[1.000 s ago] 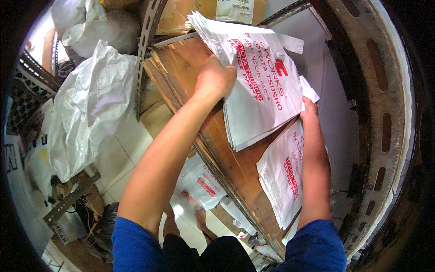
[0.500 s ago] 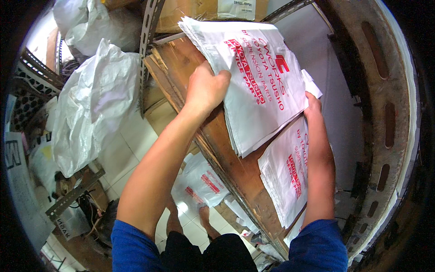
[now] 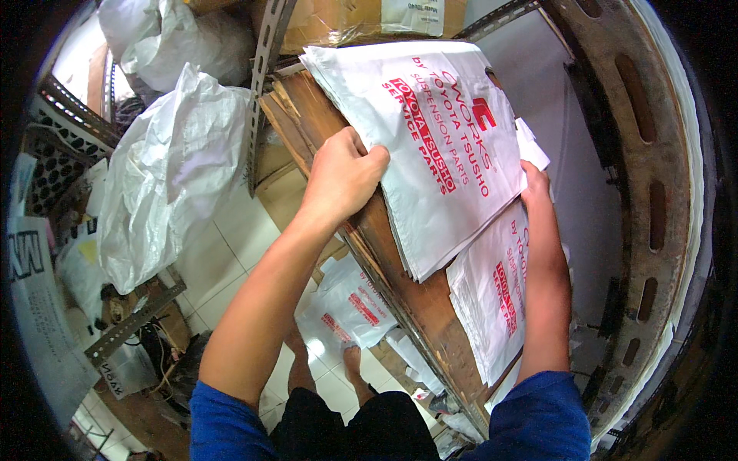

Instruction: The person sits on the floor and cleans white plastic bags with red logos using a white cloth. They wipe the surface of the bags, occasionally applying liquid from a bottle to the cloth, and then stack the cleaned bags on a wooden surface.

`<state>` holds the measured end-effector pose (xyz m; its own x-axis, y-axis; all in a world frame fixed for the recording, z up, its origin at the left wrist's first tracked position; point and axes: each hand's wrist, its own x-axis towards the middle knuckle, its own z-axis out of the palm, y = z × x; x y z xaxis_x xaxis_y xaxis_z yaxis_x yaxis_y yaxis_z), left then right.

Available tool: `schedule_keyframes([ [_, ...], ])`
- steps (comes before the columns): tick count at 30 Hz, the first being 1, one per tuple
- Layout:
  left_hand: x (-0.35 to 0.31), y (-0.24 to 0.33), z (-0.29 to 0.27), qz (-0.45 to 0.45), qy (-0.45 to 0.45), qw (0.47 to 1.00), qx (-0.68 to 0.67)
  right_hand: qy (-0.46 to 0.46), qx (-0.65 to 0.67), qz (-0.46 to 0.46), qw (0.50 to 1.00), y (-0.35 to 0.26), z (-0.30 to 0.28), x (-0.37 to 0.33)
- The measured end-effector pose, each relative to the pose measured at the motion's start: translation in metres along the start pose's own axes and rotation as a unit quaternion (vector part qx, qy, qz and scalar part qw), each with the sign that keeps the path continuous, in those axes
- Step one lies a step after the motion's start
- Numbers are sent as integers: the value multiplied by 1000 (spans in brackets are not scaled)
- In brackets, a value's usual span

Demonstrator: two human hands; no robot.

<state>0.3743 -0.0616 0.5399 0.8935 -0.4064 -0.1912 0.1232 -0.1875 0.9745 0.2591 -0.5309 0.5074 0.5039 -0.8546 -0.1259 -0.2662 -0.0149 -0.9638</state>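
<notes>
A stack of white plastic bags with red printing (image 3: 407, 223) lies on a brown wooden shelf board (image 3: 430, 326), slightly fanned along its near edge. My left hand (image 3: 344, 170) is closed on the stack's left edge, thumb on top and fingers curled. At the right edge, my right hand (image 3: 534, 183) grips the same bags, its fingers mostly hidden underneath. A small white slip (image 3: 532, 146) sticks out just beyond that hand. Nearer to me a second stack of similar bags (image 3: 480, 323) rests on the board, partly covered by my right forearm.
A slotted metal post (image 3: 261, 100) and a cardboard box (image 3: 330, 23) stand behind the board. To the left hangs a crumpled white sack (image 3: 173, 184). Printed white bags (image 3: 357, 303) lie low by my feet. A slotted metal beam (image 3: 653, 207) curves along the right.
Both hands keep their hold, while the upper bags and my left hand have come slightly nearer to me. The surroundings have shifted a little to the right in view.
</notes>
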Motion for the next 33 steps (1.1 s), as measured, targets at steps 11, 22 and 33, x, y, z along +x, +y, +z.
schedule_keyframes([
  [11,-23,-10,2,330,278,873,225,97,-180,-108,973,-63,54,-97],
  [22,2,-43,23,252,312,866,300,-102,-467,-429,766,-9,114,-109],
  [33,-30,-39,34,230,288,925,94,-24,-387,-410,826,-48,95,-49],
])
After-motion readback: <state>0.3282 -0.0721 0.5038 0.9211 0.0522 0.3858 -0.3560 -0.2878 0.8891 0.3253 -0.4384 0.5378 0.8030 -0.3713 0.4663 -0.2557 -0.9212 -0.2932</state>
